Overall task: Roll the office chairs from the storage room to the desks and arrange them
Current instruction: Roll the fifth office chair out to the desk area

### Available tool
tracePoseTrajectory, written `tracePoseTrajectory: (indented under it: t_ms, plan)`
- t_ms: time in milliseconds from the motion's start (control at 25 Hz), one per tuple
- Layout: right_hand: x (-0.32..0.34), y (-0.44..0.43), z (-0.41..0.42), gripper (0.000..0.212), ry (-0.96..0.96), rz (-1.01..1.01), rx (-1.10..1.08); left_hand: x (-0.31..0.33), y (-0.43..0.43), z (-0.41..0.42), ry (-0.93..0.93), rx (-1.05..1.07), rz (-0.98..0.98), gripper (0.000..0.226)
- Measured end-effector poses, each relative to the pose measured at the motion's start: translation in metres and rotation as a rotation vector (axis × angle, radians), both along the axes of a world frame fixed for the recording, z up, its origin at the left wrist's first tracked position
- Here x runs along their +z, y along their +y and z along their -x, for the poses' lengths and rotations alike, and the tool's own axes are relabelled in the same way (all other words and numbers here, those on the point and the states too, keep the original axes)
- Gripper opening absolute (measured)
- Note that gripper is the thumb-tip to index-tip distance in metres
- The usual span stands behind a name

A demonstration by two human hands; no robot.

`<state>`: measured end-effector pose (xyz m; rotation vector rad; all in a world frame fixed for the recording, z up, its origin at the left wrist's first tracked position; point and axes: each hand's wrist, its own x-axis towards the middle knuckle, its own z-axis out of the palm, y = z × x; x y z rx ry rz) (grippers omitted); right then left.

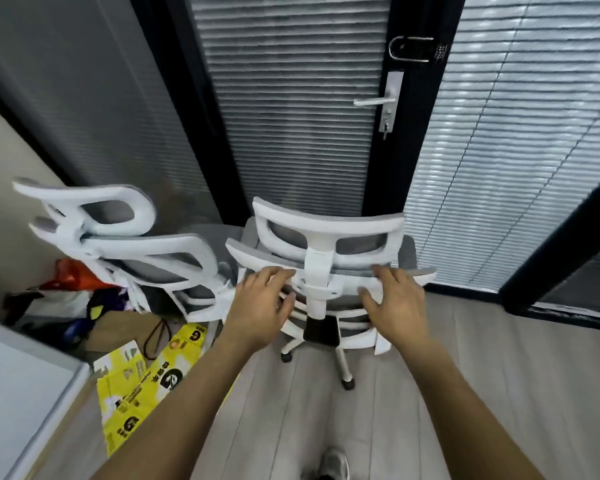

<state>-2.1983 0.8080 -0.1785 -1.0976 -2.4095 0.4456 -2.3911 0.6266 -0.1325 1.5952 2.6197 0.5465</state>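
Resting left hand [262,301] and right hand [397,304] on upper backrest rim of white-framed grey office chair [329,230], one either side of headrest post; fingers [274,273] spread and released, not wrapped round frame. Standing on pale plank floor [551,358] just before blind-covered door [291,116], back toward camera, casters down. Parked close on its left: second chair [118,237] of same kind, yellow bags [146,386] on floor beside it.

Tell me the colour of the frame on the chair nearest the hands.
White chair frame, with grey mesh inside it; the head view shows it.
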Motion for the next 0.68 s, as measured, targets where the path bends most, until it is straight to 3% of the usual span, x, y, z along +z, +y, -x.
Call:
tracePoseTrajectory:
  t_ms: [120,240,360,680]
  plan:
    - [-0.02,0.028,0.023,0.056,-0.127,-0.042,-0.021,-0.02,0.031,0.044,-0.016,-0.015,-0.017,0.046]
    - [-0.024,0.031,0.021,0.056,-0.069,-0.101,-0.028,-0.046,0.037,0.067,0.067,-0.015,-0.056,0.038]
    - [-0.023,0.017,0.009,0.057,-0.074,-0.067,-0.066,-0.059,0.042,0.08,0.029,-0.081,-0.095,0.033]
    - [-0.028,-0.124,-0.042,0.055,-0.034,-0.095,-0.353,-0.065,-0.011,0.061,-0.049,-0.377,-0.172,0.028]
